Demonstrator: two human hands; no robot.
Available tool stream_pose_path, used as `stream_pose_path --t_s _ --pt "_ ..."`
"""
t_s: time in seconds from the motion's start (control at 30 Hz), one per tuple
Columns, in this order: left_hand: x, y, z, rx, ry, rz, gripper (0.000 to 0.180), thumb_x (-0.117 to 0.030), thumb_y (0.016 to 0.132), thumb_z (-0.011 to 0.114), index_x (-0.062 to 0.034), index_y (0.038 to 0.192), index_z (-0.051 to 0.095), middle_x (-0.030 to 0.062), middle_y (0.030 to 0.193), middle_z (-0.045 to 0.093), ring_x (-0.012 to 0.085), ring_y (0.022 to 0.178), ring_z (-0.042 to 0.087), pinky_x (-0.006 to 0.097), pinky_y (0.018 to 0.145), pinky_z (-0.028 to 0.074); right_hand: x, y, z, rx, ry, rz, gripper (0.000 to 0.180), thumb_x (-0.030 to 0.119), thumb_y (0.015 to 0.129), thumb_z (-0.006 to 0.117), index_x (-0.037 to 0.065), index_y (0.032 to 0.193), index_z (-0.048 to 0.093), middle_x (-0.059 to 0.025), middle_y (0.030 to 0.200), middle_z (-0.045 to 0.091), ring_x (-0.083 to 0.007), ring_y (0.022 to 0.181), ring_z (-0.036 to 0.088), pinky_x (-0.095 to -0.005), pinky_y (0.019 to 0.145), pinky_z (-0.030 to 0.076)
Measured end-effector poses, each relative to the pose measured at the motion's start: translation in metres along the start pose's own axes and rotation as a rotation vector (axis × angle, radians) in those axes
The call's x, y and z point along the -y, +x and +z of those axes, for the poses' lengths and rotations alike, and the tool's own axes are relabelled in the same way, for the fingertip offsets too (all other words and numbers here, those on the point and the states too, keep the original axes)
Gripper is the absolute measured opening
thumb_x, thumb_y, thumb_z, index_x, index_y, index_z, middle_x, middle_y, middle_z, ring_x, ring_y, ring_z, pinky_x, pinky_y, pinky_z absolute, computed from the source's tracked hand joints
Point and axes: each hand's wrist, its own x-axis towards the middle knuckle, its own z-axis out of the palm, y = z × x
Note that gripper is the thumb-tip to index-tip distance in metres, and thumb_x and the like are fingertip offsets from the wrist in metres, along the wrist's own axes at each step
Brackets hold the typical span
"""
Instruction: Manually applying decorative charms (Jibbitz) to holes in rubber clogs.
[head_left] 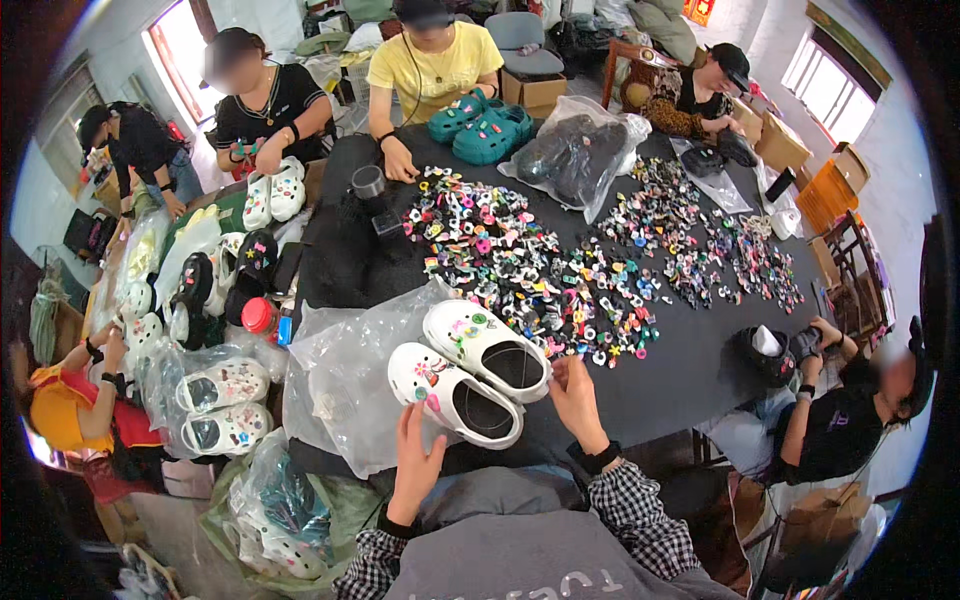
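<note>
In front of me, a pair of white clogs lies side by side with toes pointing to the far left. The nearer clog (412, 372) and the farther clog (452, 328) both carry colourful charms on their toes. Part of the pair rests over a clear plastic bag (335, 385) on the dark table. My left hand (415, 465) has its fingers stretched out at the near side of the nearer clog. Beside the farther clog's heel is my right hand (577, 405), its fingers apart; whether they touch the heel I cannot tell. Neither hand grips anything.
Loose shoe charms (490, 225) spread over the dark table (680, 375). Teal clogs (485, 137) and a bag of dark shoes (575, 150) stand at the back. Bagged white clogs (232, 385) and a red-lidded jar (259, 316) sit left. Several people work around the table.
</note>
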Motion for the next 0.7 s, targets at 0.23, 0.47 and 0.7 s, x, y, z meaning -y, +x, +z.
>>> stream_pose_path --t_s 0.23,0.47,0.7 --pt "-0.027 0.013 -0.012 0.111 0.348 0.400 0.044 -0.006 0.084 0.058 -0.0100 0.128 0.052 0.0140 0.134 0.045 0.0321 0.106 0.051 0.041 0.091 0.043 0.012 0.008 0.016 0.156 -0.079 0.007 0.036 0.010 0.078 0.067 -0.001 0.109 0.053 -0.0173 0.093 0.061 -0.0301 0.075 0.061 -0.0378 0.065 0.049" --pt "-0.036 0.019 0.015 0.439 0.117 0.207 0.049 -0.009 0.086 0.059 -0.0074 0.133 0.044 0.0125 0.133 0.045 0.0221 0.077 0.063 0.033 0.073 0.051 0.024 0.022 0.043 0.288 0.300 0.319 0.046 0.020 0.086 0.064 -0.006 0.119 0.046 -0.0184 0.098 0.066 -0.0230 0.077 0.067 -0.0320 0.065 0.053" --pt "-0.040 0.025 0.018 0.526 0.009 0.277 0.044 -0.006 0.087 0.055 -0.0055 0.131 0.045 0.0139 0.126 0.049 0.0242 0.084 0.062 0.034 0.075 0.050 0.013 0.023 0.052 0.403 0.209 0.072 0.026 0.011 0.081 0.067 0.002 0.105 0.064 -0.0091 0.093 0.066 -0.0165 0.089 0.062 -0.0286 0.078 0.049"
